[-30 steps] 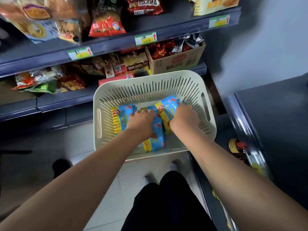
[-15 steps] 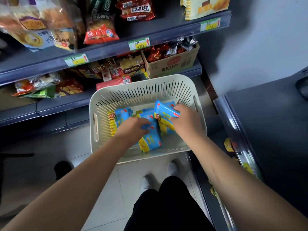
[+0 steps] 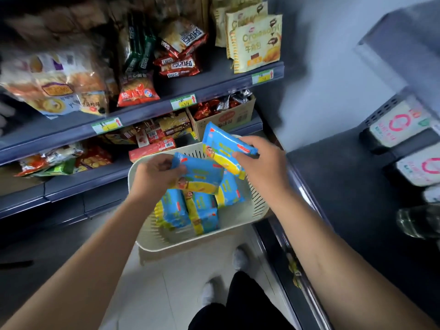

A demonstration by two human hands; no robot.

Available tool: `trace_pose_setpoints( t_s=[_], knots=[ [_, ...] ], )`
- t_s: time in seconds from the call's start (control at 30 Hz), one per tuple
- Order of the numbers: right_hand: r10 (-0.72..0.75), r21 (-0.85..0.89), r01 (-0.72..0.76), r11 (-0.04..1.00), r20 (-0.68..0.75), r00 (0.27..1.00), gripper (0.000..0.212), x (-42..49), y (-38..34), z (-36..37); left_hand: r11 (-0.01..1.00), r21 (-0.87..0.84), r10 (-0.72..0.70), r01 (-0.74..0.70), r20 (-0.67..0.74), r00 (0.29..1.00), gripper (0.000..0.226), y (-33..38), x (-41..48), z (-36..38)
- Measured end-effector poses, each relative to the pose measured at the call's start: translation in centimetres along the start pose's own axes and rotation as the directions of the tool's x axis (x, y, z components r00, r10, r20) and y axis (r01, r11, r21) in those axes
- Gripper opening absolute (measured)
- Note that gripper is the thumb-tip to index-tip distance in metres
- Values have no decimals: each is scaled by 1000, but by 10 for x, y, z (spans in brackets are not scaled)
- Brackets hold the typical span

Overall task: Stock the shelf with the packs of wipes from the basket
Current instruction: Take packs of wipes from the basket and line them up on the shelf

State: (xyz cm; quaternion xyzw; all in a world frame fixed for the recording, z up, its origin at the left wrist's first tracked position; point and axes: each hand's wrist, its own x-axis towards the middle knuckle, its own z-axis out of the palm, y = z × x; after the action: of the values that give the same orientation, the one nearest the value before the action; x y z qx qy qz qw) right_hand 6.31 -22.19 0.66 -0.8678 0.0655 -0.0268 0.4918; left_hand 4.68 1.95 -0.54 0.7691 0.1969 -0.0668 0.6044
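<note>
Left hand (image 3: 156, 178) closed around one wipes pack (image 3: 198, 177), right hand (image 3: 260, 160) gripping a second pack (image 3: 223, 151); both held above the basket (image 3: 190, 239), remaining packs (image 3: 188, 210) inside.

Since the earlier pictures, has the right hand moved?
Yes. The right hand has risen out of the basket, lifting a pack of wipes above the far rim, towards the shelves.
</note>
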Motion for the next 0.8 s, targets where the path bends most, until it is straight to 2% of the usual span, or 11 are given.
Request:
trace_pose_setpoints(
  t_s=[0.07,0.27,0.43,0.53,0.63,0.73,0.8],
  knots=[
    [-43,66,46,997,-54,998,29,-10,-28,-23,997,-71,25,-24,22,999,15,26,-13,-9],
    [-175,71,195,978,-218,960,28,-61,-101,-105,967,-208,178,-146,148,973,14,107,-54,-26],
    [-229,58,270,961,-384,895,29,-124,-142,-164,931,-262,325,-255,275,905,14,160,-106,-7],
    [-248,17,294,956,-493,834,29,-158,-156,-195,909,-316,380,-272,358,853,21,188,-141,16],
    [-268,-29,310,950,-579,770,30,-198,-167,-234,887,-354,438,-296,445,781,21,218,-177,45],
    [-292,-95,319,943,-698,654,32,-247,-171,-285,831,-414,551,-372,513,658,30,249,-226,83],
    [-288,-117,315,942,-763,578,31,-282,-171,-319,789,-455,613,-412,549,567,27,266,-265,108]
  ],
)
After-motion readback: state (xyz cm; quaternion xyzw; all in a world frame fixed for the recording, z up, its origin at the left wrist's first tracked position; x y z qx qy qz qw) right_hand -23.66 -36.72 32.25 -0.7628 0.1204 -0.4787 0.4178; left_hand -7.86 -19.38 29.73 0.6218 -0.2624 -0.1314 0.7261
